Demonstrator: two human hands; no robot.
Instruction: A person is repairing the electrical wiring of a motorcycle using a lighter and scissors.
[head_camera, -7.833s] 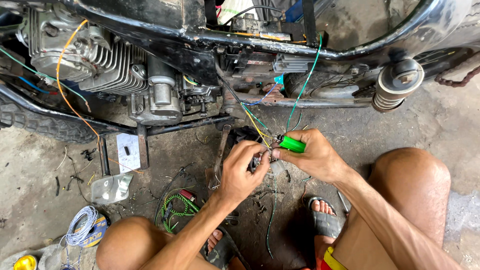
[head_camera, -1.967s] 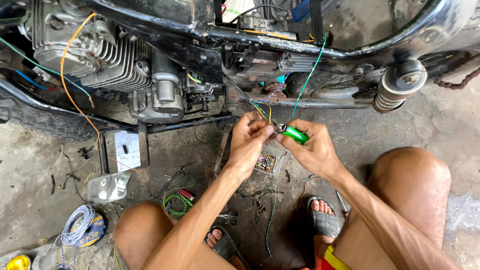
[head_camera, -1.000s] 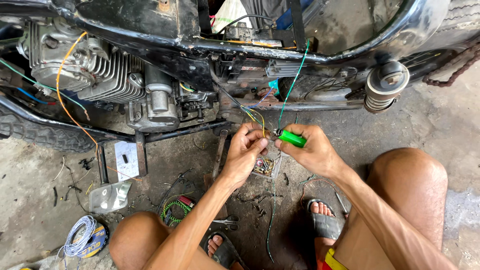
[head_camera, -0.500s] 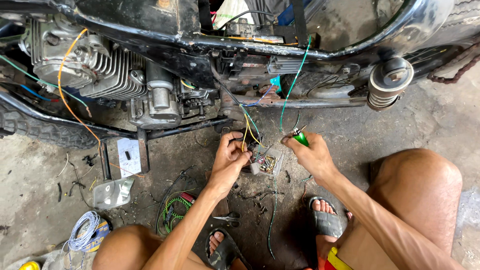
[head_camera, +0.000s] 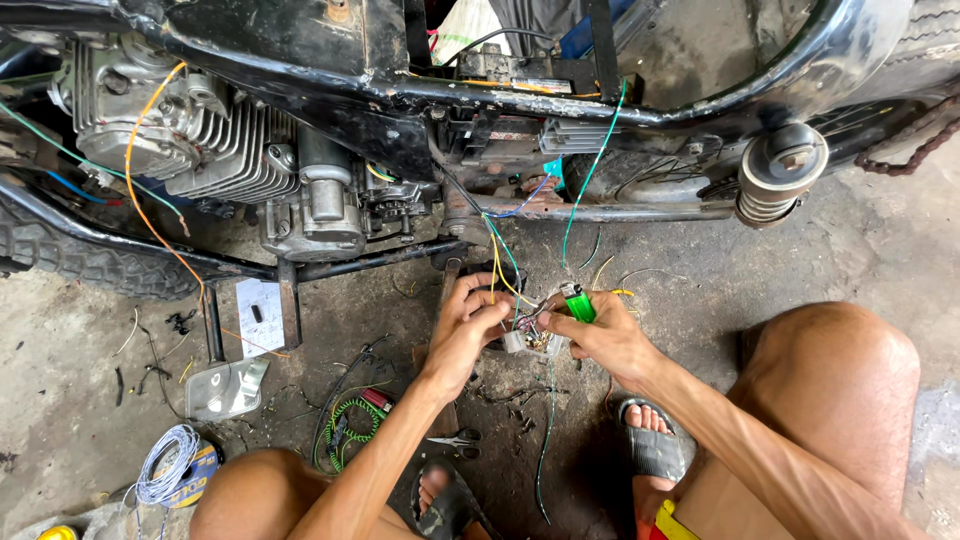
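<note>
Person squats beside a stripped motorcycle frame (head_camera: 300, 80) lying on concrete. Just below the frame, both hands meet at a small white wire connector (head_camera: 527, 342). Left hand (head_camera: 468, 325) pinches the connector's wires, fingers closed on them. Right hand (head_camera: 600, 335) grips a green lighter (head_camera: 577, 302) against the palm while its fingertips touch the connector. Yellow and green wires run up from the connector to the frame. Scissors (head_camera: 452, 439) lie on the floor below the hands; a white wire coil (head_camera: 165, 465) sits far lower left of the frame.
</note>
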